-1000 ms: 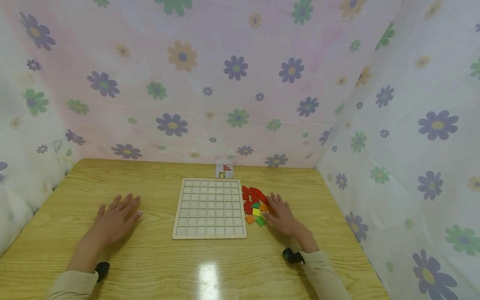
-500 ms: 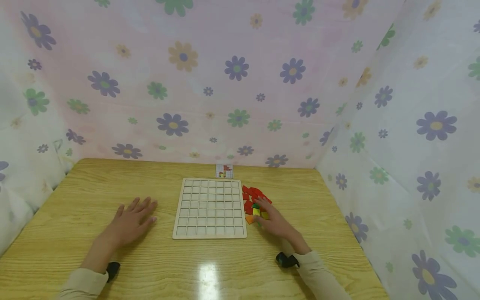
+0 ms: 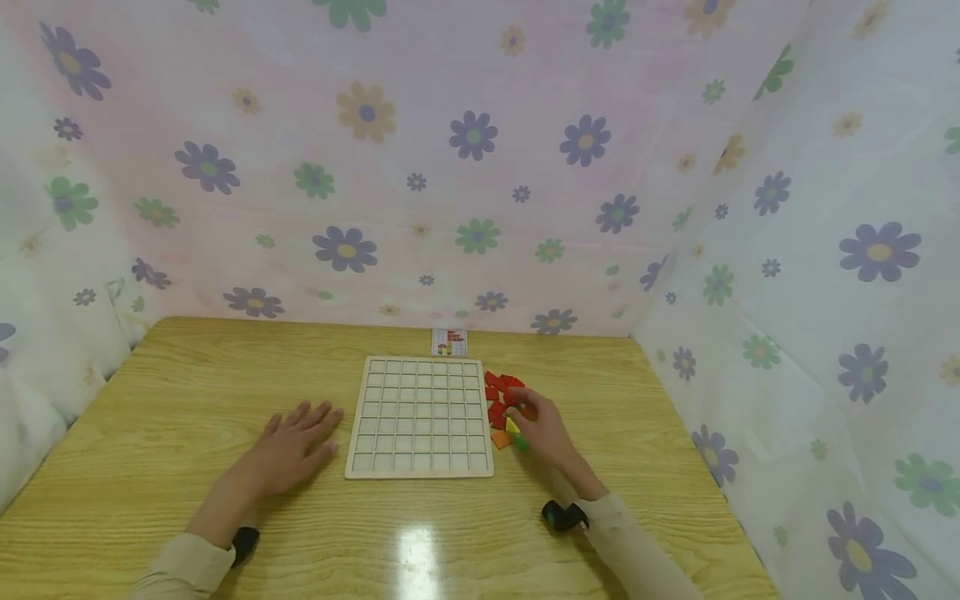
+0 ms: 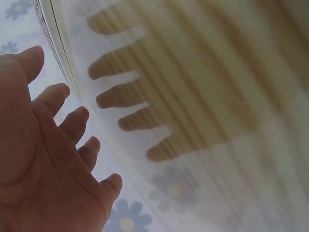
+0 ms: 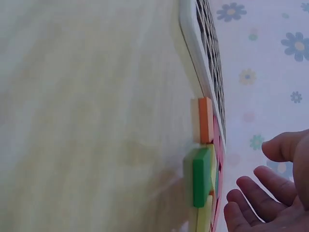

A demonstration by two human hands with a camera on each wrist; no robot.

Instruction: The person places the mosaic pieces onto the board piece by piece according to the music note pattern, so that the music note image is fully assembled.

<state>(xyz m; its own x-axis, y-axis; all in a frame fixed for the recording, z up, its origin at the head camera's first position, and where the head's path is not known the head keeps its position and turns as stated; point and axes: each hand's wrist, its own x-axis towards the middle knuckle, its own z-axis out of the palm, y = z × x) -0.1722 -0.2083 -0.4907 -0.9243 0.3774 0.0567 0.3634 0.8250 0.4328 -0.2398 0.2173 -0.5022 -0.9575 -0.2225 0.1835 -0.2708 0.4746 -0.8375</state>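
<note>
Over the heap of coloured pieces, just right of the grid board (image 3: 420, 476), my right hand (image 3: 546, 433) hovers with bent fingers. Red pieces (image 3: 496, 414), an orange square (image 3: 501, 440), a yellow piece (image 3: 512, 426) and a green piece (image 3: 522, 443) show beside it; the hand hides others. In the right wrist view, thumb and fingers stand apart with nothing between them, near a green block (image 5: 200, 179) and an orange block (image 5: 205, 121). My left hand (image 3: 292, 454), fingers spread, is above the table left of the board. The left wrist view shows its bare palm (image 4: 48, 164).
A small picture card (image 3: 449, 342) with a red and yellow pattern lies behind the board. The wooden table (image 3: 300, 542) is glossy and reflects the left hand. Flowered cloth (image 3: 420, 167) hangs behind and at both sides.
My left hand has moved right, closer to the board. My right hand has shifted left over the pieces, and its fingers have bent more, with thumb and forefinger nearer each other.
</note>
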